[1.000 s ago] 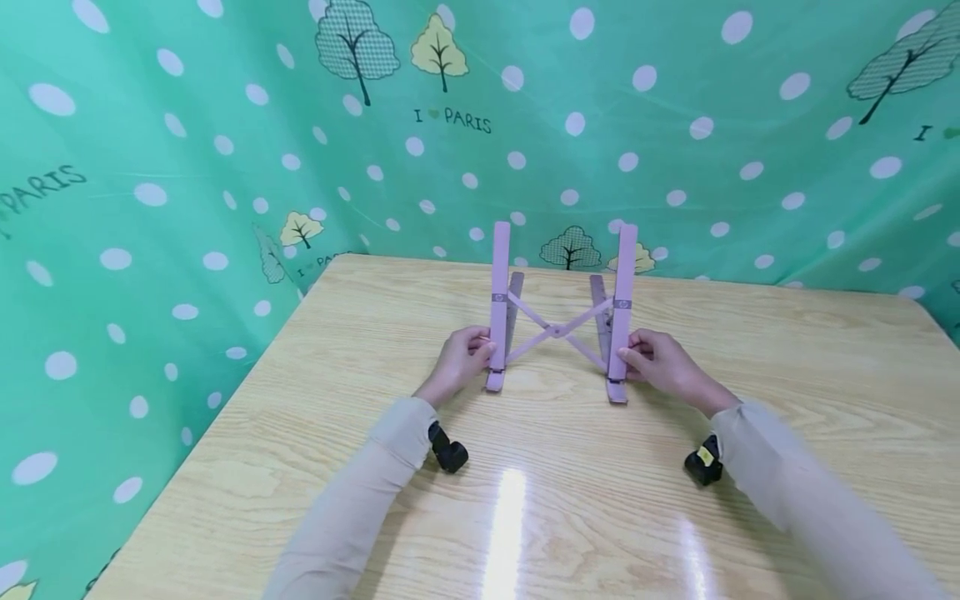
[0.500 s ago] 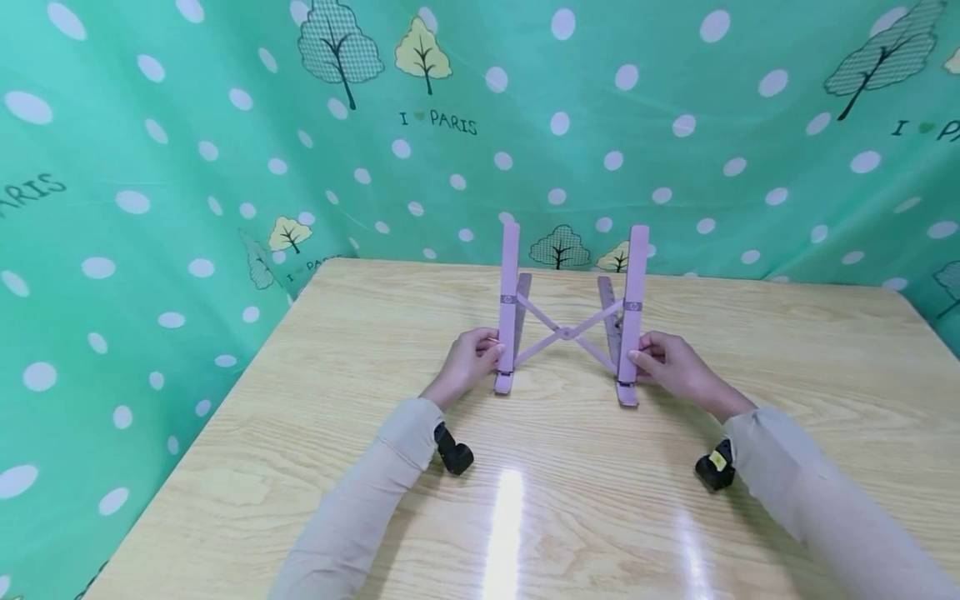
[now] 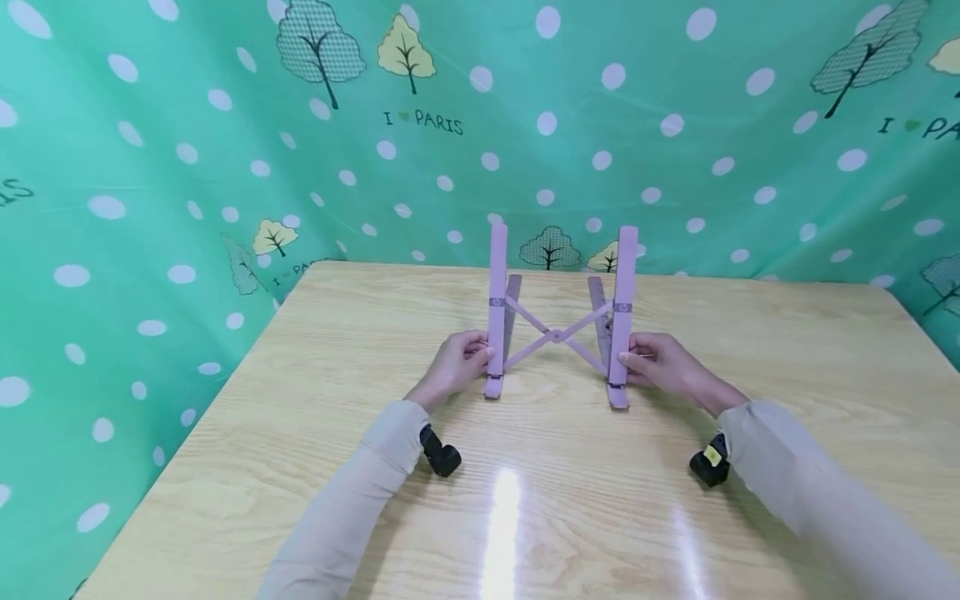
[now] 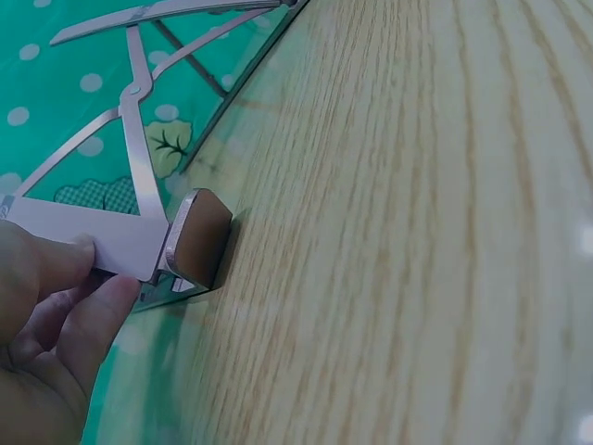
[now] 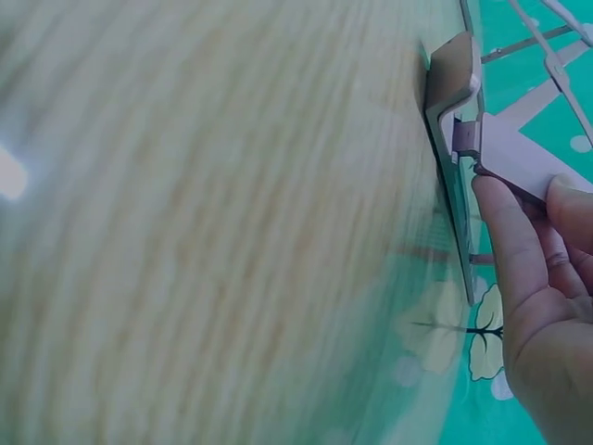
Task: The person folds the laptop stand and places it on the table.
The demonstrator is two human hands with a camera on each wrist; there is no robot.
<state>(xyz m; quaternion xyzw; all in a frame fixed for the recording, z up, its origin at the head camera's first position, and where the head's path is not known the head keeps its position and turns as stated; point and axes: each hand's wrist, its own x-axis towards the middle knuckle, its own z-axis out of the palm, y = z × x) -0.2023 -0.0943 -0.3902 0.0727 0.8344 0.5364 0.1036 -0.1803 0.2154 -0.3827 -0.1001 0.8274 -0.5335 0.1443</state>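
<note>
A folding laptop stand [image 3: 557, 336] in light purple metal stands spread on the table, its two long arms raised and joined by an X-shaped brace. Low on its left arm, my left hand [image 3: 457, 365] pinches the edge between thumb and fingers. My right hand [image 3: 663, 367] grips the right arm the same way, near its lower end. In the left wrist view, the thumb lies on the flat face of the stand [image 4: 102, 239], beside an upturned front lip with a brown pad. The right wrist view shows the stand's hinge and front lip [image 5: 454, 74] close to the fingertips.
The wood-grain table [image 3: 585, 508] reaches back to a green polka-dot curtain [image 3: 420, 183] printed with trees. Black wrist cameras hang under both sleeves, one by the left cuff [image 3: 441, 454] and one by the right [image 3: 709, 462].
The head view has shifted slightly. Both hands keep their hold low on the stand's arms, and the stand keeps its spread shape.
</note>
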